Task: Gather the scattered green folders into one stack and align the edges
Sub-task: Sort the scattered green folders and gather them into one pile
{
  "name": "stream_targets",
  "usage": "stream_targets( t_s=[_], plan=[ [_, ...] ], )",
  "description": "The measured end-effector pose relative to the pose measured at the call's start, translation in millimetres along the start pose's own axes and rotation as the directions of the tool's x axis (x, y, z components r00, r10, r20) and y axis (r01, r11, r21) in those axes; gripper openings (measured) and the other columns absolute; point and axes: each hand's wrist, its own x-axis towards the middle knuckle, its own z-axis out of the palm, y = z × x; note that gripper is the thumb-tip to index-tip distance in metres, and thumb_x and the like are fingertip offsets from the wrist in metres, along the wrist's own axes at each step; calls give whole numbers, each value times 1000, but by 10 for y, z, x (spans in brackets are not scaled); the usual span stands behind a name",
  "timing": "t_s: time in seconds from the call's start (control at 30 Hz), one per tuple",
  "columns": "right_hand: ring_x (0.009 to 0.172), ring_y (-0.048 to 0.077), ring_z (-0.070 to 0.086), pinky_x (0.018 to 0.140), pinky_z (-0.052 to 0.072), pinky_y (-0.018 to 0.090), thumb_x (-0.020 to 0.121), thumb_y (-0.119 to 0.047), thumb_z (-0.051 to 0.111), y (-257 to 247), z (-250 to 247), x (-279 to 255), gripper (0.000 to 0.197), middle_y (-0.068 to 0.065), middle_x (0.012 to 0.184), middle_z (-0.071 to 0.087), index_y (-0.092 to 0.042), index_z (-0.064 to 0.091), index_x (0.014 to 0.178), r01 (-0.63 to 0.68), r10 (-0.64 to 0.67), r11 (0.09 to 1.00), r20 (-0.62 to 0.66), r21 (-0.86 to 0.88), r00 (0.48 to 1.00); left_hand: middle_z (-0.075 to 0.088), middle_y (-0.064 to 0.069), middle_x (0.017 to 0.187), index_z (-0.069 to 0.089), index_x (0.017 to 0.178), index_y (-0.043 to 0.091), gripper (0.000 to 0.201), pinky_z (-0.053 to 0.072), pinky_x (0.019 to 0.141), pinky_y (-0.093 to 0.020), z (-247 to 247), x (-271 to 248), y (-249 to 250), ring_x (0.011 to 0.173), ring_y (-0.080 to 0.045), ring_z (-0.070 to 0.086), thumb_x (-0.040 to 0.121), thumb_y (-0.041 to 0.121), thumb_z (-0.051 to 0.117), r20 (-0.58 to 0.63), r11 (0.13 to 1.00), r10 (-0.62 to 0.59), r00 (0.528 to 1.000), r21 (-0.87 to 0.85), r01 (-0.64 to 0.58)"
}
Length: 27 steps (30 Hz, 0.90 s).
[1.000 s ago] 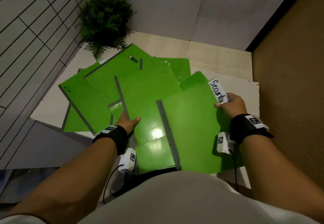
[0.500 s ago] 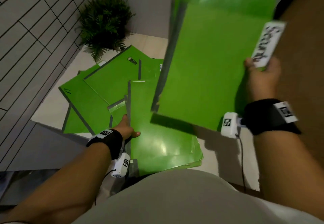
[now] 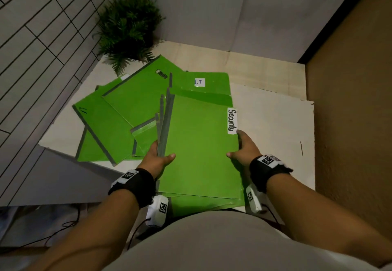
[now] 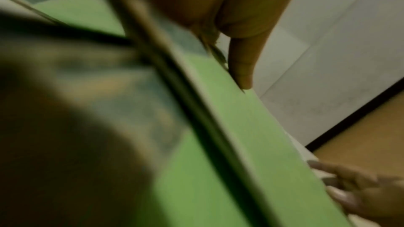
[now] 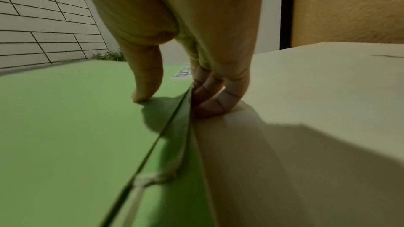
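Note:
A green folder labelled "Security" (image 3: pixel 201 143) lies on top of another green folder (image 3: pixel 191 204) at the table's near edge. My left hand (image 3: pixel 163 152) grips its grey left spine, thumb (image 4: pixel 240 68) on the cover. My right hand (image 3: pixel 237 147) grips its right edge just below the label; in the right wrist view the thumb (image 5: pixel 146 82) presses on top and the fingers (image 5: pixel 218 99) curl under the edge. A folder marked "I.T" (image 3: pixel 203 80) pokes out behind. Several more green folders (image 3: pixel 101 126) lie fanned and overlapping to the left.
The white table (image 3: pixel 275 122) shows bare surface to the right of the folders. A potted fern (image 3: pixel 129 27) stands at the far left corner against a tiled wall. A brown wall runs along the right. My body is against the near edge.
The Security folder, held high in my right hand half a second ago, is now down flat on the near folder. My left hand has shifted right onto its spine.

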Motion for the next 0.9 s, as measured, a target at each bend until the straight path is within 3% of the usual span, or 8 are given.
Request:
stream_targets(
  t_s=[0.17,0.23,0.33,0.5,0.6,0.67,0.8,0.9],
  plan=[
    [110,20,63,93,50,38,42,-53,92,63,-86,-108,112,4,128,63,-9,51,136,-140,137,840,46,525,990,29,-5,158,21,152,28,84,28,110,-39,66,-242,220,143,-26,30,87,2,67,69,984,131,989,-132,-121],
    [102,20,66,98,49,41,38,-53,91,73,-173,-111,103,1,113,69,-8,59,126,-187,153,785,108,591,982,27,-2,159,20,153,32,88,27,111,-38,87,-310,327,144,-19,27,85,-2,67,129,971,185,974,-179,-161],
    [129,27,51,116,31,49,35,-45,97,286,-330,-28,119,10,135,59,1,52,135,-270,209,684,172,677,963,27,5,157,17,153,36,89,25,114,-36,185,-347,501,134,-6,26,88,1,65,212,962,242,947,-178,-206],
    [122,20,50,114,29,45,78,-27,76,348,-507,-118,59,5,131,60,-8,56,129,-261,267,641,109,722,958,52,3,132,35,148,26,59,44,103,-38,232,140,739,128,-26,52,94,27,59,221,958,252,942,79,-275],
    [145,33,28,116,17,55,73,-33,80,526,-565,-100,93,16,158,31,-1,34,148,-285,382,684,4,672,924,59,-11,132,51,136,13,46,46,98,-36,15,584,818,123,-32,57,94,28,60,-54,918,251,967,331,-219],
    [149,35,18,117,12,58,74,-35,80,690,-553,-51,102,16,162,22,-3,23,152,-361,461,651,29,668,887,60,-18,132,55,130,5,43,46,99,-39,-187,819,808,119,-36,58,93,27,60,-164,834,228,960,542,-105],
    [139,42,36,113,27,57,61,-49,85,802,-529,-2,113,19,153,41,1,32,147,-427,512,737,-19,524,859,65,-20,111,61,104,8,47,54,83,-44,-358,1062,763,95,-38,62,86,51,59,-98,549,252,963,834,-59],
    [134,38,44,111,32,48,66,-46,85,828,-529,43,102,18,146,49,2,38,143,-396,497,771,-83,499,864,55,-19,123,58,116,13,73,50,91,-49,-260,1147,821,109,-40,56,77,74,51,-70,462,244,967,885,-52]
  ],
)
